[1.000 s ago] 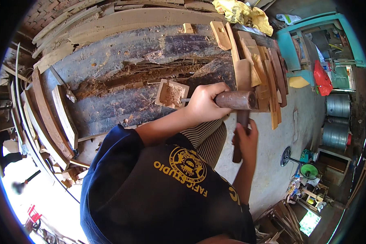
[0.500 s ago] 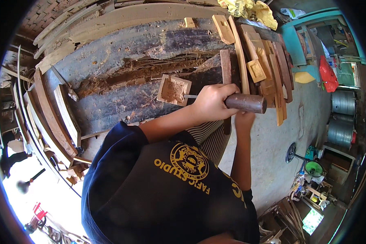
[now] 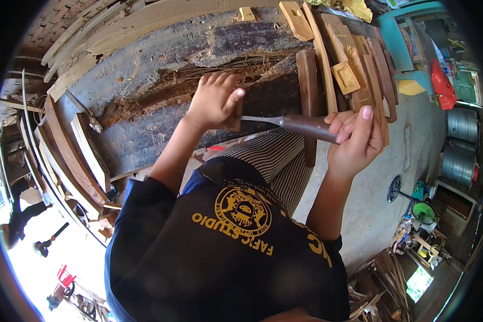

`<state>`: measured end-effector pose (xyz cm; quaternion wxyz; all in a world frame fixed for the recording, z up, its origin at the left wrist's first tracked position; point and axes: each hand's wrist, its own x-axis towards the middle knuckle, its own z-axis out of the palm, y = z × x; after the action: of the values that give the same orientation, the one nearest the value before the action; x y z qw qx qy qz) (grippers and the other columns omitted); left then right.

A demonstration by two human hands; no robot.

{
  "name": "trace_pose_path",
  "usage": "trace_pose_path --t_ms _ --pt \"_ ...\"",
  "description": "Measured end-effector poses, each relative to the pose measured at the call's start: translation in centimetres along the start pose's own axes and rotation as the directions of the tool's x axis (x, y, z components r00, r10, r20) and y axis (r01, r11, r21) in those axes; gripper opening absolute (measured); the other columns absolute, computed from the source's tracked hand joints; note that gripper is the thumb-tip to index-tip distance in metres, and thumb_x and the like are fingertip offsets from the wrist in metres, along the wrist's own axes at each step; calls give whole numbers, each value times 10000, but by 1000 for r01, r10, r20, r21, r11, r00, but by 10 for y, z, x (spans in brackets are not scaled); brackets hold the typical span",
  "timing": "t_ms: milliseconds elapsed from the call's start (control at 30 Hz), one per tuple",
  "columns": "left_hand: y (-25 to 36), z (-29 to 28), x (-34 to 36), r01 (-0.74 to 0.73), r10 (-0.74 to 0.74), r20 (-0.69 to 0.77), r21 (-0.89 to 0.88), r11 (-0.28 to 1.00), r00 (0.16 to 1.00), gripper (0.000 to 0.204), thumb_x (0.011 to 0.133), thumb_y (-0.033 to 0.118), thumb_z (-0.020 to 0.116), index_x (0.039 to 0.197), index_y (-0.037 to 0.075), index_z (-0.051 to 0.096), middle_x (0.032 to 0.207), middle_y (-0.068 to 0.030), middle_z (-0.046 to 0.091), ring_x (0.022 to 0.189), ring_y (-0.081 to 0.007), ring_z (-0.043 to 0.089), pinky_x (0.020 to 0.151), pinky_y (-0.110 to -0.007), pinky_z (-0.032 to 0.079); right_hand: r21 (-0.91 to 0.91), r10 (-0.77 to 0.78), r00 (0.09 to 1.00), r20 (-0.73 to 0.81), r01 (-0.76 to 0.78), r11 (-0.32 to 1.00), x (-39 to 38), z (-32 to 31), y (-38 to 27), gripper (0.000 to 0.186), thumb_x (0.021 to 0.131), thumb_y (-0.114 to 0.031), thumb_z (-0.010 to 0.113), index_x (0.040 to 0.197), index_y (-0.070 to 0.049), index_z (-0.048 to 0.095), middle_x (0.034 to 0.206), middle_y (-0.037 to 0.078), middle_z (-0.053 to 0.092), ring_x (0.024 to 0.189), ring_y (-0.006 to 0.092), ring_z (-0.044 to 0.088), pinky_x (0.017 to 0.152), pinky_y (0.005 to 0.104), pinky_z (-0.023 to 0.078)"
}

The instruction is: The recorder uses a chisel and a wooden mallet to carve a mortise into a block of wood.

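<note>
My left hand [image 3: 212,102] grips the small carved wooden block [image 3: 232,124], mostly hiding it. A chisel [image 3: 306,124] lies nearly level, its steel blade reaching the block and its dark round handle pointing right. My right hand [image 3: 357,134] holds the back end of that handle. A dark wooden mallet [image 3: 308,72] lies behind the chisel at the bench's right part, angled toward me, out of both hands. My legs in striped trousers are below the tool.
The scarred dark workbench [image 3: 161,48] holds long boards [image 3: 327,59] at right, a small recessed piece [image 3: 346,78] and planks [image 3: 72,150] at left. A turquoise cabinet [image 3: 392,43], red bag [image 3: 443,83], metal drums [image 3: 459,150] and fan [image 3: 423,213] stand at right.
My left hand has moved off the chisel handle leftward onto the block. My right hand has let go of the mallet and moved up onto the handle's end.
</note>
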<state>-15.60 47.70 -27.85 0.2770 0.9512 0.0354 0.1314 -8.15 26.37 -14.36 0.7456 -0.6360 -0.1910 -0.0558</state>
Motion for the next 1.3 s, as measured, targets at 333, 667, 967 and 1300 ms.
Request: trace_pose_path --t_ms 333,667,967,1300 --pt "-32 -6 -2 186 -242 23 -710 680 970 543 1005 408 265 1041 -39 571 942 -149 654 913 -251 632 836 -364 475 259 397 851 -344 -321 911 -6 -31 75 378 919 -131 526 564 -102 402 460 -5 356 424 119 416 503 339 475" --pt "-50 3 -5 298 -567 157 -940 165 809 442 999 329 282 975 6 584 892 -125 655 873 -227 634 811 -361 479 432 557 696 -453 -375 820 -37 -52 91 355 907 -219 529 602 -116 378 506 9 353 483 155 409 569 354 444" --pt "4 -8 -26 119 -416 -287 -685 719 863 159 919 164 494 875 45 589 864 -64 597 838 -199 552 813 -371 418 439 468 533 -705 -189 878 -100 -148 49 405 908 -307 534 585 -152 346 480 5 351 483 164 424 621 338 456" --pt "16 -14 -53 -196 177 124 162 967 976 448 628 457 769 982 212 646 1132 2 540 1147 -283 434 959 -484 271 446 431 403 -807 -60 893 -147 -177 28 376 914 -266 548 600 -157 373 472 -23 331 469 132 431 586 322 462"
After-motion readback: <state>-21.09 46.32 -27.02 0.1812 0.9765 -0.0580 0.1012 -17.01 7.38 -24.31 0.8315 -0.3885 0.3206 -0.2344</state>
